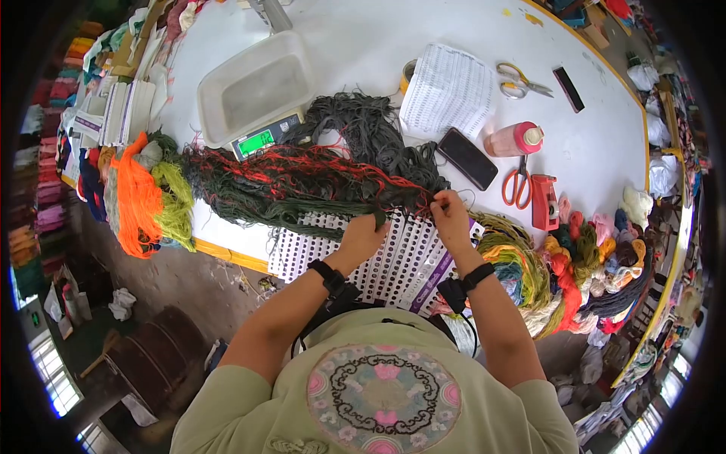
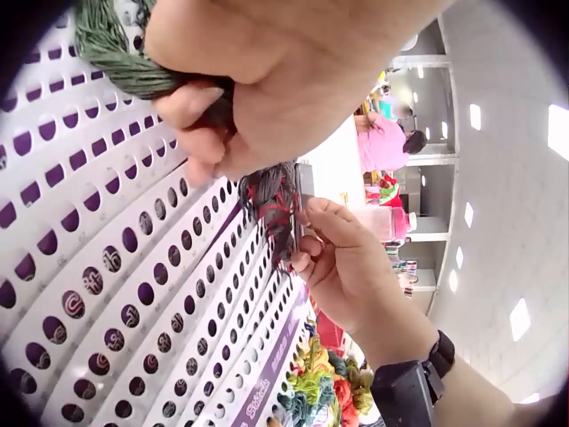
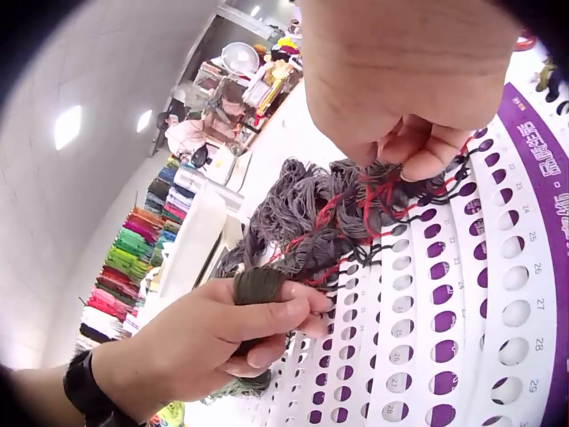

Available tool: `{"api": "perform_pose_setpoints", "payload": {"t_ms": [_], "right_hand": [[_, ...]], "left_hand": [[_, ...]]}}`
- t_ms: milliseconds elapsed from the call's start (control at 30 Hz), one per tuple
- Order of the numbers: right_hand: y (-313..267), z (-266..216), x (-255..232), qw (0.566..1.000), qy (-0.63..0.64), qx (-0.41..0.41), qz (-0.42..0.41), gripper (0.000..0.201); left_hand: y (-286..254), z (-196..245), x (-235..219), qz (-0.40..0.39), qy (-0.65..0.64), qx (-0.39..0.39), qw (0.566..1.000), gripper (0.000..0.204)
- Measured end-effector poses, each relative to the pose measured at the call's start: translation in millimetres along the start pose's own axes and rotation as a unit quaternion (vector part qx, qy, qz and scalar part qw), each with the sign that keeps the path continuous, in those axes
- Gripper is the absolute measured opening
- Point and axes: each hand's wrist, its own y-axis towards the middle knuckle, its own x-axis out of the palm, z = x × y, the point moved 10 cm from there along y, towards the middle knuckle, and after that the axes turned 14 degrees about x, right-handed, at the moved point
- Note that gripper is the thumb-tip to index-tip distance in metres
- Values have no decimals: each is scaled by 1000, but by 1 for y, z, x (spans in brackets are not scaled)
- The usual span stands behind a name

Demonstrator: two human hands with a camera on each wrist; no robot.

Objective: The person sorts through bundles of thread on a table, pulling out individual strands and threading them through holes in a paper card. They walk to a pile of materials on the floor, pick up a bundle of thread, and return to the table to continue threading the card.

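My left hand (image 1: pixel 363 242) grips a dark green skein of thread (image 3: pixel 260 286), its fingers and thumb curled round it. At the right end of a long pile of dark thread mixed with red (image 1: pixel 302 170), my right hand (image 1: pixel 452 222) pinches some dark strands between thumb and fingertips. Below both hands lie white cards with rows of punched holes (image 1: pixel 378 261), some with printed numbers and purple strips. In the right wrist view, dark and red strands (image 3: pixel 382 200) run to the holes near the right fingertips.
A pale plastic tub (image 1: pixel 253 87) sits on a lit digital scale (image 1: pixel 265 138) at back left. Rightward lie a phone (image 1: pixel 467 159), a bottle (image 1: pixel 514 140), red-handled scissors (image 1: pixel 517 185) and a tape dispenser (image 1: pixel 544 203). Coloured yarn bundles (image 1: pixel 140 197) hang at the left edge; more are piled at right.
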Motion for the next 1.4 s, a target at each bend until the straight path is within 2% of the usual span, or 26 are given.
{"api": "perform_pose_setpoints", "payload": {"t_ms": [33,67,100,167,267,300,333,400,533,600,667,767,867,900,967,1000,1067,1133,1200,1233,1300,1400], "right_hand": [[0,6,-10,999,1,21,34,14],[-2,6,-12,999,2,21,34,14],[-6,7,-16,999,14,16,37,14],[-14,11,-18,999,25,12,41,15],[-27,13,-13,1000,-4,-16,17,12],[-31,16,-7,1000,-16,1,-6,12],[-35,18,-1,999,-27,17,-30,11],[-40,17,0,998,-34,27,-35,11],[-45,4,-1,998,-63,-7,-18,16],[-47,-7,0,997,-70,-23,-8,18],[-56,-35,8,984,-123,-128,-3,16],[-55,-40,26,974,-188,-121,-39,17],[-49,-32,36,961,-248,-114,-40,13],[-47,-29,38,961,-248,-115,-41,13],[-43,-24,25,987,-109,-114,5,8],[-40,-19,26,987,-110,-115,5,8],[-26,-4,6,996,-36,-59,63,7],[-22,4,4,997,-45,-30,57,8],[-30,-11,11,996,-77,-51,3,9],[-34,-16,10,996,-77,-50,3,9],[-48,-37,24,980,-162,-109,-41,10],[-52,-39,30,971,-209,-107,-44,10]], "left_hand": [[-3,6,-7,39,-4,28,999,26],[-5,13,-15,78,-7,56,995,26],[-6,14,-14,78,-7,56,995,26],[-11,-2,10,-1,-91,-55,994,19],[-9,6,19,-2,-89,-73,993,20],[0,14,17,42,-6,32,999,20],[0,4,28,41,-7,33,999,20],[2,14,28,26,-65,10,997,22],[-4,35,18,45,-89,31,995,21],[-15,26,23,11,-152,-54,987,17],[-19,19,25,21,-158,-44,986,17],[-19,10,27,20,-162,-31,986,18],[-18,7,28,9,-152,-35,988,20],[-18,5,28,6,-143,-41,989,21],[-19,3,29,1,-164,-57,985,20],[-20,2,31,-5,-185,-72,980,20],[-20,3,30,-11,-188,-76,979,18],[-20,-1,33,-18,-190,-79,978,16],[-19,-8,39,-14,-231,-77,970,19],[-19,-13,42,-15,-231,-77,970,19],[-16,-9,40,-14,-233,-54,971,20],[-18,-6,38,-17,-246,-68,967,21]]}}
